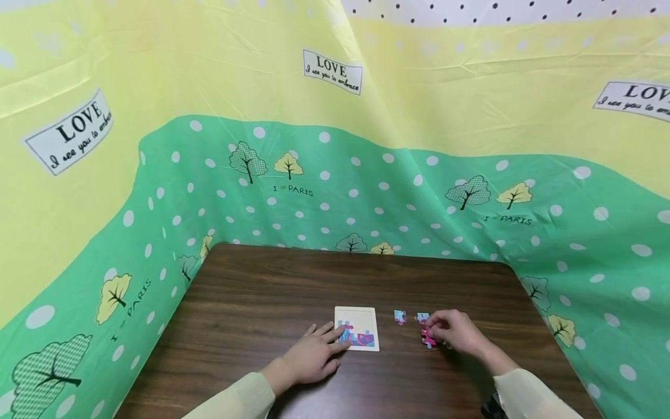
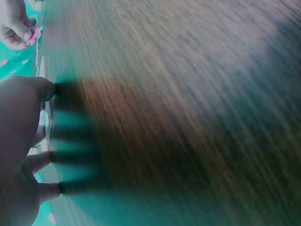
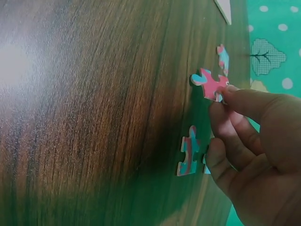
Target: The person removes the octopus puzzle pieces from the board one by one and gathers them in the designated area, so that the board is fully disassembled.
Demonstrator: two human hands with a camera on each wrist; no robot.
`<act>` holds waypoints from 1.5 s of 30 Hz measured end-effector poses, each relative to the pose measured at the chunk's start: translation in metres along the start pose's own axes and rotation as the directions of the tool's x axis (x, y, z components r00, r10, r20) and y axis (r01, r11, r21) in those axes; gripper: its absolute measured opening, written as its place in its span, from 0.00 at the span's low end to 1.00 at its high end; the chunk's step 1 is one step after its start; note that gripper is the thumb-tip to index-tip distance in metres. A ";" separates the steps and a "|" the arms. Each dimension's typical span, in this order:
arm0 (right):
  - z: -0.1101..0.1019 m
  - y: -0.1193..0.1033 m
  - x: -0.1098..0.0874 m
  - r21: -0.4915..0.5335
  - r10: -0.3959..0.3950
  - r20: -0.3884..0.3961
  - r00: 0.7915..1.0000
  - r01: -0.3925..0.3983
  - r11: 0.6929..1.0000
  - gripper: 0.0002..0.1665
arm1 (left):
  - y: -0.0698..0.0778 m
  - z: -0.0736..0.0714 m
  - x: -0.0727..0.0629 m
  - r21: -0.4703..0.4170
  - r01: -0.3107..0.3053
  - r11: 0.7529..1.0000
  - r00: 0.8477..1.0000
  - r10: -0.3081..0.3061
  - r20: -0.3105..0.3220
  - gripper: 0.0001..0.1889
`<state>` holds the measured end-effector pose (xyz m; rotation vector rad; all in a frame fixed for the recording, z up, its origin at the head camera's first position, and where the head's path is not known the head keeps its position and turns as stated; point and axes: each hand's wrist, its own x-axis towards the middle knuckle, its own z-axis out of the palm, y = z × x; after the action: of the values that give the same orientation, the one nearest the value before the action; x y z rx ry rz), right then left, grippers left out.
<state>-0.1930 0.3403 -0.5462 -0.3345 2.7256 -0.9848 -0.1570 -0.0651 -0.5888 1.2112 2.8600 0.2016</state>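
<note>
My right hand (image 1: 460, 331) pinches a pink jigsaw piece (image 3: 209, 85) between thumb and fingers; the right wrist view shows it lifted off the table, with a light-blue knob. My left hand (image 1: 313, 356) lies with fingers spread, its fingertips over the left edge of a cream puzzle tray (image 1: 369, 314). Joined pink, blue and purple pieces (image 1: 366, 340) fill the lower part of that tray. Beyond the right hand, a blue and pink piece (image 1: 422, 317) lies on the table, partly behind the fingers. Another blue piece (image 1: 400, 316) sits between it and the tray.
The dark wood-grain table (image 1: 272, 279) carries everything. Nearer the right hand's lower side, a blue and red piece (image 3: 188, 153) lies beside another piece mostly hidden by the fingers. A green and yellow printed curtain (image 1: 293, 215) hangs around the table's back and sides.
</note>
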 end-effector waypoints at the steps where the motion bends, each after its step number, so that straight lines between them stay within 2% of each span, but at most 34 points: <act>1: 0.000 0.000 0.000 -0.003 0.006 0.003 1.000 -0.006 1.000 0.05 | 0.000 0.000 0.000 -0.001 0.001 1.000 1.000 -0.001 0.003 0.27; 6: 0.001 0.001 0.000 -0.023 0.015 0.000 1.000 -0.015 1.000 0.04 | 0.000 0.000 0.000 -0.002 0.005 1.000 1.000 -0.005 0.009 0.27; 11: 0.002 0.002 0.003 -0.095 -0.001 -0.019 1.000 -0.001 0.995 0.05 | 0.001 -0.001 0.001 0.000 0.005 1.000 1.000 -0.005 0.003 0.27; 20: 0.004 -0.001 0.007 -0.178 0.039 -0.043 0.998 -0.046 0.983 0.06 | 0.004 -0.005 0.001 -0.006 -0.002 1.000 1.000 0.002 0.009 0.27; 33: 0.007 -0.005 0.009 -0.195 0.081 -0.048 0.996 -0.088 0.977 0.06 | 0.003 -0.004 0.001 0.013 0.004 1.000 1.000 -0.004 0.015 0.27; 37: 0.008 -0.006 0.008 -0.201 0.063 -0.049 0.997 -0.071 0.977 0.05 | 0.001 -0.004 -0.001 0.026 -0.006 1.000 1.000 0.005 0.018 0.28; 45: 0.006 -0.018 0.012 -0.220 -0.031 -0.059 0.998 0.017 0.975 0.04 | -0.003 -0.001 -0.003 0.048 -0.024 0.999 1.000 0.024 -0.003 0.28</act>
<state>-0.2004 0.3201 -0.5404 -0.3816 2.8998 -0.7110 -0.1569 -0.0693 -0.5884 1.2548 2.8708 0.1364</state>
